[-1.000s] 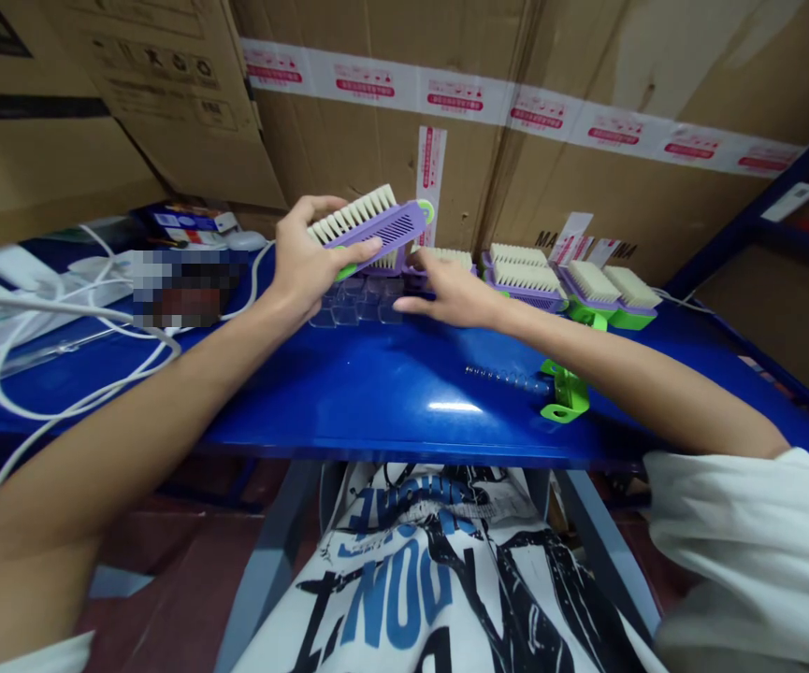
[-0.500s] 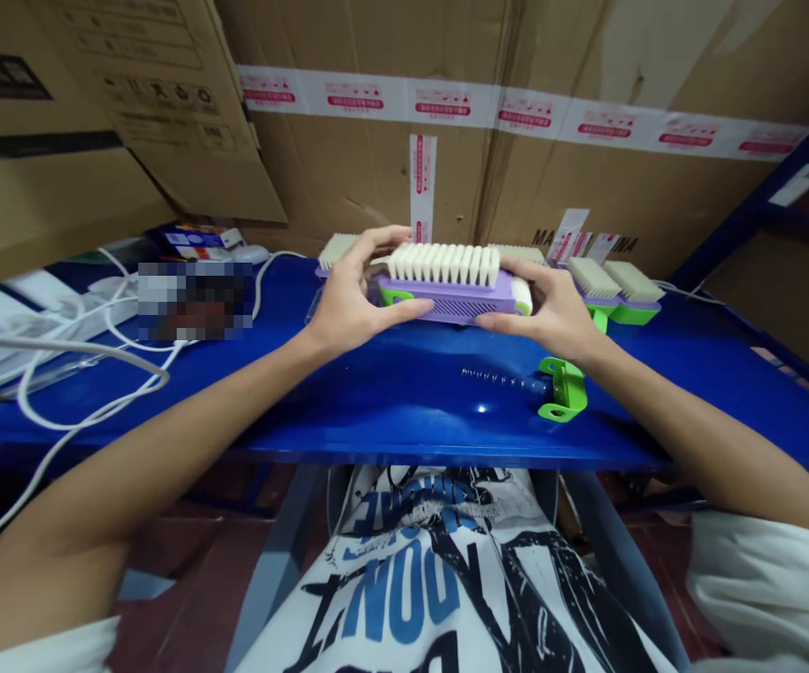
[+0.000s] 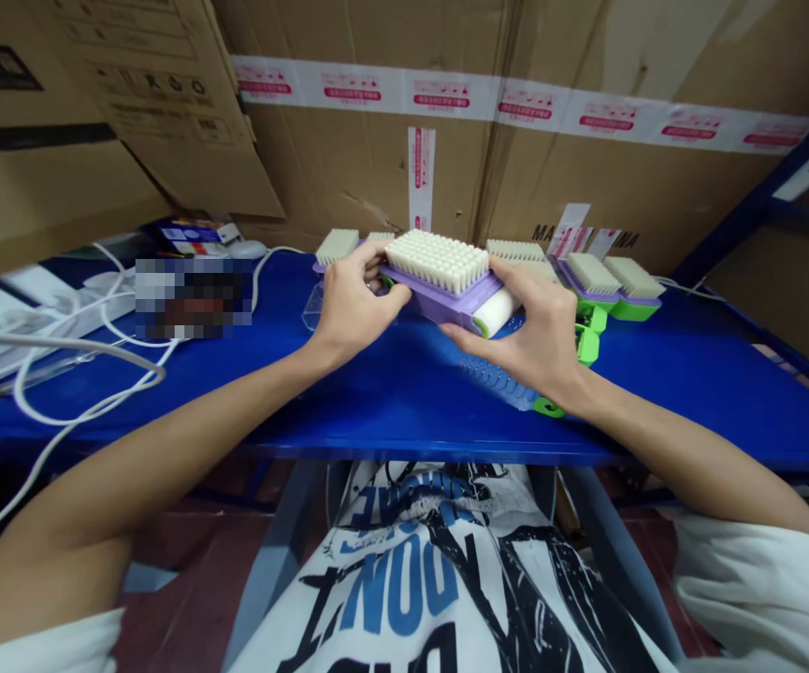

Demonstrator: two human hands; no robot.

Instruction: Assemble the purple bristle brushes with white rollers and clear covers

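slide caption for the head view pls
Left hand and right hand hold a purple brush, bristles up, over a blue table.

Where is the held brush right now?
In the head view, the brush is near the centre, between the left hand and the right hand, above the blue table.

Purple brush (image 3: pixel 440 292), cream bristles (image 3: pixel 438 257), blue table (image 3: pixel 368 402)

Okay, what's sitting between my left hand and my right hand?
In the head view, a purple brush, bristles facing up, is between your left hand and your right hand, one at each end.
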